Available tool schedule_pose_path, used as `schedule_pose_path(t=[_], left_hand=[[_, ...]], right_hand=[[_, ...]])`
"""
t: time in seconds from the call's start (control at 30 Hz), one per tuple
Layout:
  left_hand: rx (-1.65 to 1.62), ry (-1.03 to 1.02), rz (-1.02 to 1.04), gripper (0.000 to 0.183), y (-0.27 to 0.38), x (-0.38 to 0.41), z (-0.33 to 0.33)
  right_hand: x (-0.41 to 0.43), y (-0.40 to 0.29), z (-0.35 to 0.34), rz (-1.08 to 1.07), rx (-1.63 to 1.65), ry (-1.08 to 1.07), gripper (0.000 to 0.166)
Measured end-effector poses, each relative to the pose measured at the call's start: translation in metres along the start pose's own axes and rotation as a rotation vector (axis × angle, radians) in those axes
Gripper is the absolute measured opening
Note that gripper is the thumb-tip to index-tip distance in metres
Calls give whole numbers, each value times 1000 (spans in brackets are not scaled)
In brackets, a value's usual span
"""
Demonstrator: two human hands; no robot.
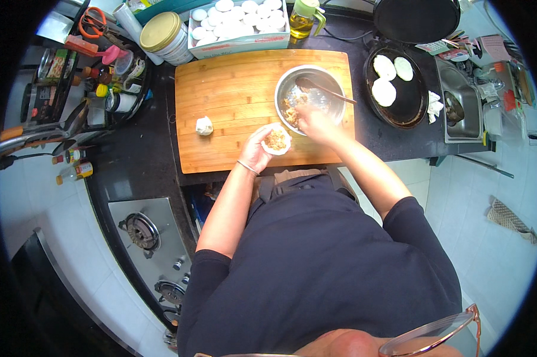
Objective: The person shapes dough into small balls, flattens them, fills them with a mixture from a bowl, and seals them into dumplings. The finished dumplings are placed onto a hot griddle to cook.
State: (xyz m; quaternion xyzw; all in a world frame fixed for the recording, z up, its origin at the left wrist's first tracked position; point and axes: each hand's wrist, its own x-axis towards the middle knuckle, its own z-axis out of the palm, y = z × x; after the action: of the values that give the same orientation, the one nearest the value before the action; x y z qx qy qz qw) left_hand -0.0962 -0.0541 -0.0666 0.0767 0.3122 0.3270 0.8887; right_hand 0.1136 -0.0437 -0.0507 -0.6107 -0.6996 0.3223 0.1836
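Observation:
A round dough wrapper (287, 149) with crumbly filling (276, 140) in its middle rests in my left hand (256, 149), above the front of the wooden board (233, 102). My right hand (314, 122) reaches into the steel bowl (278, 85), blurred, at the loose filling (291, 112). Whether its fingers hold any filling cannot be made out. A wooden spoon (328, 89) leans in the bowl with its handle over the right rim. One lump of dough (204, 126) sits alone on the board's left side.
Right of the board, an open electric griddle (404, 105) holds three flat dough rounds (384, 92). Behind the board stand a box of eggs (241, 50), an oil bottle (301, 24) and a lidded tub (163, 35). A sink (467, 129) lies far right, a gas stove (130, 203) at lower left.

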Motion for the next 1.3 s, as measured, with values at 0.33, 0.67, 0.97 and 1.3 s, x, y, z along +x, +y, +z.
schedule_pose_path(t=[0.33,0.67,0.97,1.3], left_hand=[[-147,43,-33,35,-7,15,2],[-184,21,-37,49,-6,15,-7],[-120,-36,109,46,10,1,34],[-23,-9,345,35,10,22,49]], right_hand=[[22,8,13,128,232,-250,32],[24,21,-3,207,509,-365,19],[-9,-64,-20,-188,587,67,21],[-26,-79,-20,-559,-126,183,54]])
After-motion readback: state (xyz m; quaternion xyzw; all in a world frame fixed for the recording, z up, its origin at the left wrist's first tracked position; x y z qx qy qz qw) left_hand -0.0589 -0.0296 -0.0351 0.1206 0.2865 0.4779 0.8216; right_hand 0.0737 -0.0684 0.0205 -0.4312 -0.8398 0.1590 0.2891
